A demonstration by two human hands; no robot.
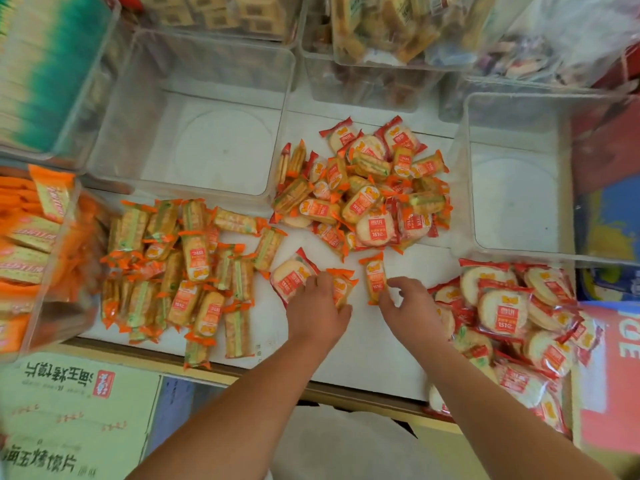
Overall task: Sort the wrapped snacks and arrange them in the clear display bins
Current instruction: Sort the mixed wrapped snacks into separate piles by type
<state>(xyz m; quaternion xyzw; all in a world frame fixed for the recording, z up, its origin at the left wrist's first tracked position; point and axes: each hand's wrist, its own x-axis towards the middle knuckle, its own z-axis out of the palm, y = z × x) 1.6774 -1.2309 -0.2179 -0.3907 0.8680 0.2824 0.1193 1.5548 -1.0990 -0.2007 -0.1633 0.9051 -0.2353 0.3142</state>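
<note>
Head view: left hand (317,306) and right hand (412,306) fingers (398,282) each grip one orange packet (341,287) (375,280).

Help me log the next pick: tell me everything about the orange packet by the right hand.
The orange packet is a narrow oblong in glossy film with crimped orange ends and a red-orange label over a pale biscuit. It lies flat on the white surface, apart from the mixed pile; the right hand's fingers touch its right edge.

One head-worn wide-angle view looks steeply down, close over the white counter (363,344).
</note>
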